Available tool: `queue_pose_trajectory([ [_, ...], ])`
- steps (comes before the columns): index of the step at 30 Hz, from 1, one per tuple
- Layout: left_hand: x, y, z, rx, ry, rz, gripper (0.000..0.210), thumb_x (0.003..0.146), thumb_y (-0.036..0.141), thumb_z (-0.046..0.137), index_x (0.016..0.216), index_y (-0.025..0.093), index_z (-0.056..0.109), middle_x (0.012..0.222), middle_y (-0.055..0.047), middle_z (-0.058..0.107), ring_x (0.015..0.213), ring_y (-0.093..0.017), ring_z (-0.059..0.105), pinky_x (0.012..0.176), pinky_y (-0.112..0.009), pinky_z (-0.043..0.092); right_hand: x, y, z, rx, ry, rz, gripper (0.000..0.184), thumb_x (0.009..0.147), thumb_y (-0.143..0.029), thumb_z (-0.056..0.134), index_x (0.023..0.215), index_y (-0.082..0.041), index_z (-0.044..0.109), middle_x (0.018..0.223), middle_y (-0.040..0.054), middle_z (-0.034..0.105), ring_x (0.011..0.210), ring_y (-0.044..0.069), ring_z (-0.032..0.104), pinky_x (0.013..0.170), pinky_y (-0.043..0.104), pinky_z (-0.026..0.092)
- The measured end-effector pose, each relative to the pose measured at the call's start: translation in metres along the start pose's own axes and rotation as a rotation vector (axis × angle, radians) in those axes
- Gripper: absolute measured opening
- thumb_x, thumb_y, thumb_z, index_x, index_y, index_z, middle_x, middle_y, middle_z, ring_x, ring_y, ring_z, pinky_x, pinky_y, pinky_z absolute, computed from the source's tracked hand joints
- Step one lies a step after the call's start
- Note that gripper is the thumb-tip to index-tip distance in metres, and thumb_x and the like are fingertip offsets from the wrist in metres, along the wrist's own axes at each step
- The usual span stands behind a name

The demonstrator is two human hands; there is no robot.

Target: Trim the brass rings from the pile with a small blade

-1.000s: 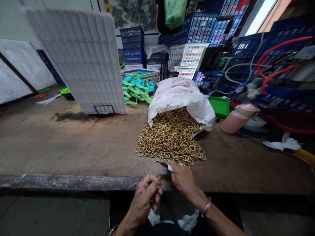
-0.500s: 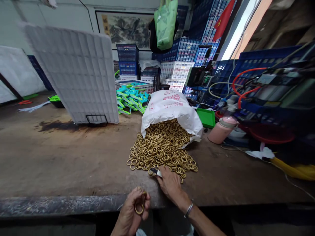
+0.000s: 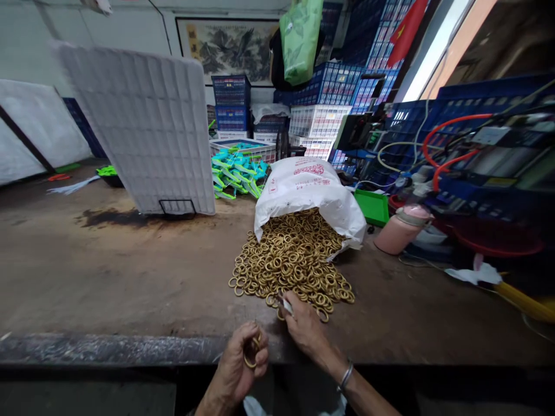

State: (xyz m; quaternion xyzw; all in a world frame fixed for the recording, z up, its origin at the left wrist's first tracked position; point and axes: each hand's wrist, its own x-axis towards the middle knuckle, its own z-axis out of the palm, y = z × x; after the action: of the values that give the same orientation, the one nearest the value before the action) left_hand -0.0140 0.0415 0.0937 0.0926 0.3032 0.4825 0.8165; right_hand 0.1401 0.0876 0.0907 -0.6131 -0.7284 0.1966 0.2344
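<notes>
My left hand (image 3: pixel 236 364) is closed around a few gold-coloured rings (image 3: pixel 250 364) just in front of the table edge. At the near side of a heap of loose gold-coloured rings (image 3: pixel 290 266), my right hand (image 3: pixel 306 326) grips a small tool (image 3: pixel 287 306) with a white body and a dark tip. A ring lies right by the tool's tip; whether the tip touches it I cannot tell. The heap spills out of the mouth of a white woven sack (image 3: pixel 310 182) with red print, which lies on its side.
On the brown table (image 3: pixel 130 283) a white padded panel (image 3: pixel 143 127) stands upright at left. Teal and green plastic parts (image 3: pixel 238 170) are piled behind. To the right are a green tray (image 3: pixel 372 207), a pink bottle (image 3: pixel 402 228) and red tubing (image 3: pixel 455 121). Stacked crates (image 3: pixel 321 121) rise at the back.
My right hand has tilted the tool, so its dark tip now points up and left beside the heap. The rings in my left hand have turned. The whole view has shifted slightly.
</notes>
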Motion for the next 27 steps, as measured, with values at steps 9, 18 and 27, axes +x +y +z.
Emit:
queue_pose_trajectory([
  [9,0.003,0.000,0.002,-0.021,-0.021,-0.089,0.015,0.070,0.028,0.060,0.076,0.016,0.053,0.056,0.003,0.049,0.047,-0.009,0.050,0.038,-0.017,0.034,-0.005,-0.007,-0.002,0.605,-0.085,0.135,0.024,0.078,-0.038,0.042,0.067,-0.018,0.051,0.057,-0.0021,0.052,0.056,0.012,0.048,0.056,0.023,0.037],
  [18,0.002,-0.019,0.010,0.305,0.068,0.182,0.027,0.071,0.040,0.062,0.077,0.016,0.052,0.060,0.004,0.049,0.046,-0.007,0.045,0.035,-0.015,0.030,-0.019,-0.023,0.003,0.441,0.006,-0.025,0.024,0.085,-0.037,0.033,0.076,-0.021,0.047,0.064,-0.0019,0.051,0.057,0.012,0.047,0.055,0.023,0.036],
  [27,0.006,-0.015,0.001,0.949,0.195,0.629,0.017,0.078,0.031,0.052,0.069,0.017,0.054,0.058,0.003,0.049,0.053,-0.009,0.044,0.053,-0.020,0.036,-0.018,-0.029,-0.006,0.353,-0.095,-0.033,0.025,0.084,-0.035,0.034,0.065,-0.021,0.041,0.059,-0.0048,0.042,0.055,0.011,0.041,0.053,0.022,0.031],
])
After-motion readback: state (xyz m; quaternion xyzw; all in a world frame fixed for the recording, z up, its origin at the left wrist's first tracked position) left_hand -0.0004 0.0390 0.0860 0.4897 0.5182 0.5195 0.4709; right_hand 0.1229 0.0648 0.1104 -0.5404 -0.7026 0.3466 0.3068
